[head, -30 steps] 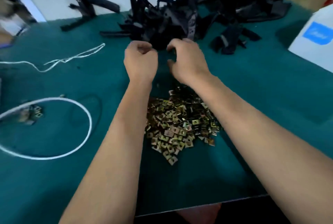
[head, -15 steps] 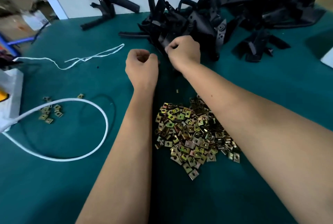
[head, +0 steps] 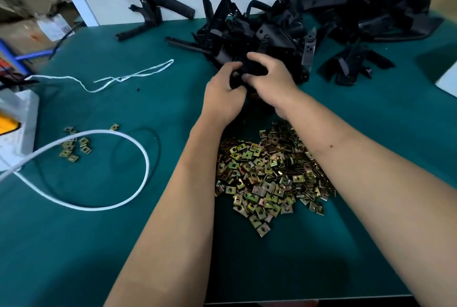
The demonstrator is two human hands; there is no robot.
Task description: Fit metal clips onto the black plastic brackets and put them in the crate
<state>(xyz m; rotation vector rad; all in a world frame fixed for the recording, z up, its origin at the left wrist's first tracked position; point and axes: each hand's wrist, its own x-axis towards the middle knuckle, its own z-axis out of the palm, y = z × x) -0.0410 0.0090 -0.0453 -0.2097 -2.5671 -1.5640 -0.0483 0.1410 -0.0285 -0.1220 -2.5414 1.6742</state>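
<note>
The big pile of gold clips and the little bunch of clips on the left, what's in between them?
In the head view, the person's left forearm and the white cable loop cross that stretch of green table.

clips [head: 269, 178] before brackets [head: 277, 32], cord [head: 99, 170] left

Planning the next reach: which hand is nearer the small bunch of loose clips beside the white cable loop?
Left. The left hand is right of and beyond the small bunch of clips; the right hand, gripping a black bracket too, is farther right.

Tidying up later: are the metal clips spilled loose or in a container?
Loose. The metal clips lie heaped directly on the green table, no container around them; a few more clips lie scattered separately.
</note>
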